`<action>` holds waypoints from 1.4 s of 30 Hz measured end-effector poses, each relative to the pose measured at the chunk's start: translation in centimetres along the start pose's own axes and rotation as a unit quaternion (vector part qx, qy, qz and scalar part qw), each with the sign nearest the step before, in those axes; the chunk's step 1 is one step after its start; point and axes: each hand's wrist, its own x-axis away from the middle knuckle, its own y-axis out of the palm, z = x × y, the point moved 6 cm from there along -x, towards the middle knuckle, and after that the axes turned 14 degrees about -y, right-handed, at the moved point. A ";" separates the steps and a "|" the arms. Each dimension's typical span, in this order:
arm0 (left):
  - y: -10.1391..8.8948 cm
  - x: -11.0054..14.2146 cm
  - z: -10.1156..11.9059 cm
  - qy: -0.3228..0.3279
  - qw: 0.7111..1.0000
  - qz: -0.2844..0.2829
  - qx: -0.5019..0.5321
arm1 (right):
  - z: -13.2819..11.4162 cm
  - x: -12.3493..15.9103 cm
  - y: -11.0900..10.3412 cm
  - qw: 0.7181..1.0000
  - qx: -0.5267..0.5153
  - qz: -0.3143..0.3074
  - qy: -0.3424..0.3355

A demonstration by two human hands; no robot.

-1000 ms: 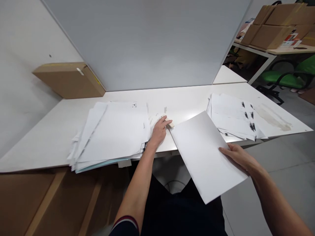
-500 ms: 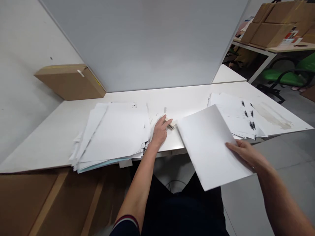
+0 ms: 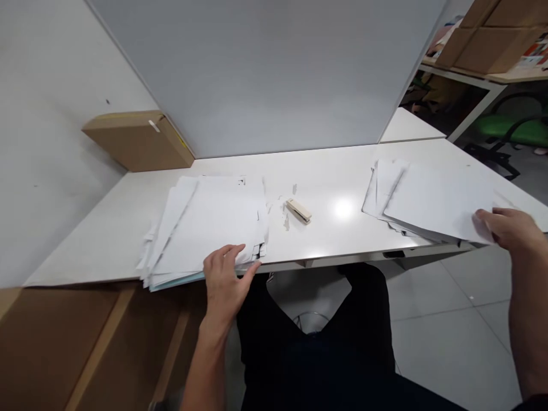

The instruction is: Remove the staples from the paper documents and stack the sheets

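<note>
My right hand [image 3: 511, 228] pinches the near right corner of a white sheet of paper [image 3: 440, 200], which lies over the right paper pile [image 3: 371, 194]. My left hand [image 3: 225, 279] is at the front edge of the left paper stack [image 3: 205, 222], fingers apart over its near right corner; whether it touches the top sheet I cannot tell. Between the two piles a beige stapler [image 3: 298, 210] lies on the white table, apart from both hands. Small dark scuffs mark the tabletop beside it.
A closed cardboard box [image 3: 141, 140] leans at the back left by the wall. A grey panel [image 3: 274, 80] rises behind the table [image 3: 325, 240]. Larger cardboard boxes [image 3: 492, 48] sit on another table at the right, with a green chair [image 3: 505, 128] below.
My right hand has carried the paper rightward onto the right pile. My left hand has let go of the stapler and moved left and nearer, to the left stack.
</note>
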 end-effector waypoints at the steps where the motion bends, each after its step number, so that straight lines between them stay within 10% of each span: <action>1: -0.1 0.0 -1.0 -0.004 1.000 -0.018 -0.020 | 0.0 0.2 -0.7 0.997 0.053 0.044 0.015; 5: 0.1 0.1 -2.8 0.003 0.997 -0.064 -0.045 | -3.7 2.6 -0.6 0.975 0.130 0.145 0.110; 11: -0.8 0.2 -0.1 0.060 0.998 0.018 -0.010 | -17.4 6.8 9.6 0.982 -0.178 -0.027 0.056; 15: -0.8 2.6 6.0 0.130 0.991 -0.005 0.016 | -26.9 10.4 17.8 0.825 -0.487 -0.278 0.069; 19: 0.3 5.9 11.5 0.190 0.977 -0.073 0.062 | -31.4 12.2 21.5 0.684 -0.628 -0.347 0.129; 24: 0.2 6.0 10.2 0.126 0.974 -0.118 0.145 | -29.8 12.3 21.3 0.746 -0.571 -0.327 0.104; 27: 0.0 3.5 4.7 -0.093 0.982 -0.048 0.156 | -27.8 12.2 19.5 0.787 -0.525 -0.313 0.086; 31: 2.7 0.4 -0.5 -0.343 0.880 -0.106 0.309 | -26.7 11.3 16.8 0.821 -0.498 -0.277 0.034; 36: 3.5 -5.1 2.8 -0.282 0.764 -0.189 0.548 | -27.4 7.9 13.9 0.859 -0.472 -0.189 -0.053; 42: 1.3 -9.0 7.0 -0.178 0.772 -0.129 0.596 | -27.2 3.1 13.6 0.838 -0.533 -0.070 -0.094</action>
